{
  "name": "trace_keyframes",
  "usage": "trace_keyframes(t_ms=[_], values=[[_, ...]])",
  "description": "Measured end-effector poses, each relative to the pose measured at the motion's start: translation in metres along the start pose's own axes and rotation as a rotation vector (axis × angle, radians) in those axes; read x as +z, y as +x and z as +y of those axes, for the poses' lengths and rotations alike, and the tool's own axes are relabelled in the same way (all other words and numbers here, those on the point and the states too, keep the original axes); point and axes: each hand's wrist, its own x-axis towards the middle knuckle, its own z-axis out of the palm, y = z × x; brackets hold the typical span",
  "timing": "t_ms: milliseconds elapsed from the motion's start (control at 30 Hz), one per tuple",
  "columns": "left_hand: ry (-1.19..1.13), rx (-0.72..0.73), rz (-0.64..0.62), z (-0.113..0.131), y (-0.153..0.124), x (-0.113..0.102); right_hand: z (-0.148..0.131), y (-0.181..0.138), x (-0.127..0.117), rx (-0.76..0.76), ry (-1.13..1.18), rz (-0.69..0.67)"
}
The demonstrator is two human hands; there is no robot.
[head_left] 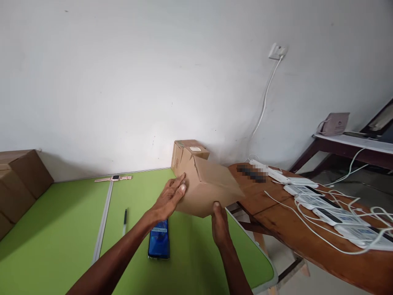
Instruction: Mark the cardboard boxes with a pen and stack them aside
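A brown cardboard box (211,184), slightly blurred, is tilted between my two hands above the green table. My left hand (170,196) presses on its left side, fingers stretched along the cardboard. At the lower right edge, my right hand (220,223) grips the box with the thumb on the near face; its other fingers are hidden. Just behind it stands another cardboard box (181,155) with a white label, against the wall. A smartphone (159,241) with a lit blue screen lies below my left wrist, and a dark pen (125,221) lies left of it.
A pink-strapped smartwatch (116,178) lies at the back of the green table (73,217). Larger cardboard boxes (24,176) stand at the left. On the brown wooden table (276,229) are several white devices (325,203) and tangled white cables. A wall socket (278,51) has a cable plugged in.
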Motion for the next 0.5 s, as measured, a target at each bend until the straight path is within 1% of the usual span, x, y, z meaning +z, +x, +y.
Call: trace_keyframes(t_ms=[33,67,100,167,233,267,333,367,433,467,500], values=[[0.076,0.047,-0.012,0.014,-0.017,-0.010,-0.008,-0.005,0.001,-0.017,0.030,-0.005],[0.208,0.130,-0.026,0.027,-0.034,-0.020,-0.017,-0.011,0.003,-0.024,0.071,-0.011],[0.315,0.215,-0.005,0.040,-0.050,-0.030,-0.026,-0.019,0.008,-0.018,0.121,-0.016],[0.512,0.379,0.071,0.060,-0.083,-0.049,-0.040,-0.037,0.022,0.044,0.231,-0.029],[0.635,0.461,0.182,0.076,-0.116,-0.066,-0.048,-0.059,0.040,0.146,0.319,-0.067],[0.677,0.462,0.230,0.082,-0.132,-0.073,-0.051,-0.071,0.049,0.198,0.343,-0.108],[0.702,0.392,0.272,0.093,-0.162,-0.087,-0.054,-0.095,0.067,0.313,0.352,-0.246],[0.687,0.348,0.263,0.097,-0.175,-0.093,-0.055,-0.106,0.075,0.375,0.336,-0.337],[0.624,0.274,0.203,0.104,-0.195,-0.107,-0.058,-0.125,0.090,0.485,0.261,-0.518],[0.587,0.249,0.176,0.105,-0.202,-0.113,-0.059,-0.133,0.097,0.493,0.220,-0.579],[0.546,0.235,0.160,0.106,-0.206,-0.120,-0.060,-0.140,0.104,0.466,0.191,-0.613]])
